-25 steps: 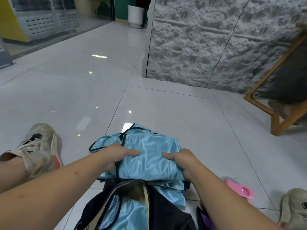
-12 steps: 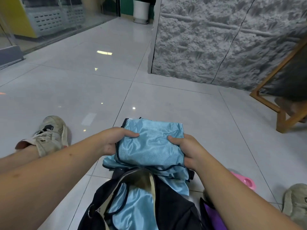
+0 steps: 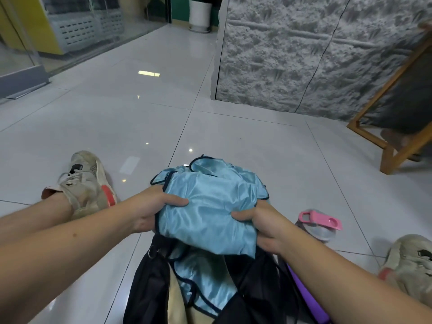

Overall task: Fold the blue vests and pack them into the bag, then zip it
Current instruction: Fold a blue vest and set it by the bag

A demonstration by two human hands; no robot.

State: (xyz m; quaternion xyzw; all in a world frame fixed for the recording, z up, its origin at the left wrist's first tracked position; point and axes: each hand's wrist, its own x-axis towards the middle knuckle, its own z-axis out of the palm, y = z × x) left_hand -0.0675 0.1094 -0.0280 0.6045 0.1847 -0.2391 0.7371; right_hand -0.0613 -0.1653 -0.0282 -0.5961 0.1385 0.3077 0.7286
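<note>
You held the folded vest just above the bag mouth, left hand and right hand each pinching a side. One vest was already inside; zip undone. Bottle sat at 3 o'clock, shoe at 9; open floor at 12.

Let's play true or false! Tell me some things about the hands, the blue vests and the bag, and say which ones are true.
1. Both hands grip the folded blue vest: the left hand and the right hand. True.
2. The black bag is zipped up. False: it is open, with another blue vest showing inside.
3. A bottle with a pink lid is on the floor right of the bag. True.
4. The held vest is red. False: it is light blue with dark trim.
</note>
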